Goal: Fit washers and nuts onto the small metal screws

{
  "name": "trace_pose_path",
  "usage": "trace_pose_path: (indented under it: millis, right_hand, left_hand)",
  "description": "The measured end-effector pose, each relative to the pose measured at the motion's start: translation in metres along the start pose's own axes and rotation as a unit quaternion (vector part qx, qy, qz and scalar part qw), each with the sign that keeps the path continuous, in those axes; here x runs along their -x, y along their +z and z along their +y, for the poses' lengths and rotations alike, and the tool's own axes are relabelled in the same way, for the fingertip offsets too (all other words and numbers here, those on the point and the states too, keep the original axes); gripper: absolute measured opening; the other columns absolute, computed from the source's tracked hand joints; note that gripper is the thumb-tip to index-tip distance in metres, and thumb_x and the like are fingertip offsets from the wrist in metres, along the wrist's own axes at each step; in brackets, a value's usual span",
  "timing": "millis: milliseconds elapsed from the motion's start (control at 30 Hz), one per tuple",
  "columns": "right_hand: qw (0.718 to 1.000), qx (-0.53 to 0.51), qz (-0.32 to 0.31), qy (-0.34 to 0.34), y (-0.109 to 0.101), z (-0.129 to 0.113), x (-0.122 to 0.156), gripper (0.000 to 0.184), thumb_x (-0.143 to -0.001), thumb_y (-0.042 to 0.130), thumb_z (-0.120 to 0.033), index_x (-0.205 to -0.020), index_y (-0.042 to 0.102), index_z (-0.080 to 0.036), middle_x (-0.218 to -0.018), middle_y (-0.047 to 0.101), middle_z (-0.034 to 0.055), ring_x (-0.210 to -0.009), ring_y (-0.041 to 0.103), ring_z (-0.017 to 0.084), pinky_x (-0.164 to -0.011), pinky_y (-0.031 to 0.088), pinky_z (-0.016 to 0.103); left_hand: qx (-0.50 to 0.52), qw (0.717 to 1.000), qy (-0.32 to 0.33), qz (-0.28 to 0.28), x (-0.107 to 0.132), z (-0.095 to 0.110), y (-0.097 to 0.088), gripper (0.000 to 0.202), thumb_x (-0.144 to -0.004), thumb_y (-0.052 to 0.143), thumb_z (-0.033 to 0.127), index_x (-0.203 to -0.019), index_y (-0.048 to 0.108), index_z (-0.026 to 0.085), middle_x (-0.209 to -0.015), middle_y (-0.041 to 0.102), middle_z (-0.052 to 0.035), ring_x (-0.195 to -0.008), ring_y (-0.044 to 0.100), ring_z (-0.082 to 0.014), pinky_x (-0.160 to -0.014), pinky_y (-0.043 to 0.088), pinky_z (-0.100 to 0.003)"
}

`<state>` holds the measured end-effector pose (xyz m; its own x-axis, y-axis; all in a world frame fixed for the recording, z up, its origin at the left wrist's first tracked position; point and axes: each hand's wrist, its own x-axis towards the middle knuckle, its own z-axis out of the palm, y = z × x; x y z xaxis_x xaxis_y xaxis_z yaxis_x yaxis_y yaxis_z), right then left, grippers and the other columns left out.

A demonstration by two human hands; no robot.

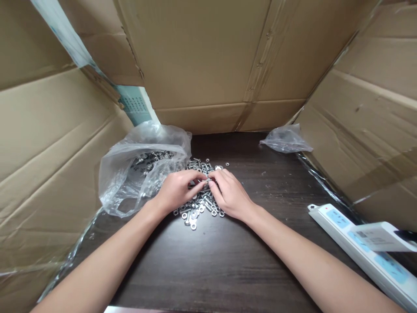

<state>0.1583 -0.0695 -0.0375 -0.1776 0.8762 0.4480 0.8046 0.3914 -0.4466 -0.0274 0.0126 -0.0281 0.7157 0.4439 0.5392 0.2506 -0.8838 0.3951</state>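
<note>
A heap of small steel bolts, nuts and washers (198, 208) lies on the dark wooden table (228, 261). Both my hands rest over the heap, fingertips meeting. My left hand (177, 189) and my right hand (230, 193) are each pinched on one small metal piece (207, 179) between them, too small to name exactly. A clear plastic bag (137, 174) holding more of the same hardware sits just left of my left hand, its mouth open toward the heap.
Cardboard walls (211, 61) close in the table at the left, back and right. A second, smaller plastic bag (286, 140) lies at the back right. A white power strip (361, 248) with an adapter runs along the right edge.
</note>
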Motion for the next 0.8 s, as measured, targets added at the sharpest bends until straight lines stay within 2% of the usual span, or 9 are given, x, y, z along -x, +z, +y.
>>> trace_pose_path:
  millis: [467, 800]
  right_hand:
    - [0.999, -0.037, 0.007, 0.017, 0.0015, 0.0016, 0.0011, 0.018, -0.102, 0.038, -0.024, -0.094, 0.054, -0.018, -0.091, 0.062, 0.0072, -0.087, 0.053, 0.023, -0.079, 0.042, 0.038]
    - [0.999, -0.033, 0.027, 0.010, -0.0001, -0.0007, 0.0015, 0.011, -0.098, 0.044, -0.021, -0.100, 0.054, -0.018, -0.097, 0.063, 0.0083, -0.090, 0.055, 0.023, -0.080, 0.043, 0.038]
  left_hand:
    - [0.018, 1.000, 0.000, -0.003, 0.0005, 0.0009, 0.0021, 0.009, -0.095, 0.063, 0.023, -0.098, 0.069, 0.017, -0.090, 0.073, -0.0010, -0.074, 0.067, -0.0115, -0.068, 0.051, -0.023]
    - [0.023, 1.000, -0.015, -0.006, 0.0005, -0.0002, -0.0006, 0.010, -0.095, 0.062, 0.024, -0.099, 0.069, 0.017, -0.091, 0.073, -0.0007, -0.075, 0.067, -0.0113, -0.069, 0.051, -0.024]
